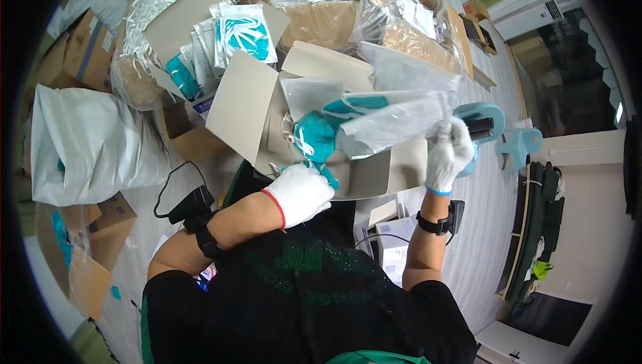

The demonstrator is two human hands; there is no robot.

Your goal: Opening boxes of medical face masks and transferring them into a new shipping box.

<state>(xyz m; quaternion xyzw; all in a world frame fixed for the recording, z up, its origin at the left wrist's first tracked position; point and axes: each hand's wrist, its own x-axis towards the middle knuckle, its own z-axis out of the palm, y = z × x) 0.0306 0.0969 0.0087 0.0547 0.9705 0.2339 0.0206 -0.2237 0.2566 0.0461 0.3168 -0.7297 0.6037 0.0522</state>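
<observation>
Right of the carton (pixel 242 106), right hand (pixel 449 155) clamps fingers on plastic bag (pixel 404 123), apparently supporting it; left hand (pixel 302 194), near side, finger state undeterminable.

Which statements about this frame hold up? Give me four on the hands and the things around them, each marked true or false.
1. The right hand holds a translucent plastic bag. True.
2. The left hand is bare. False: it wears a white glove with a red-edged cuff.
3. A teal mask shows at the mouth of the open box. True.
4. The large white sack is right of the open box. False: it is left.
</observation>
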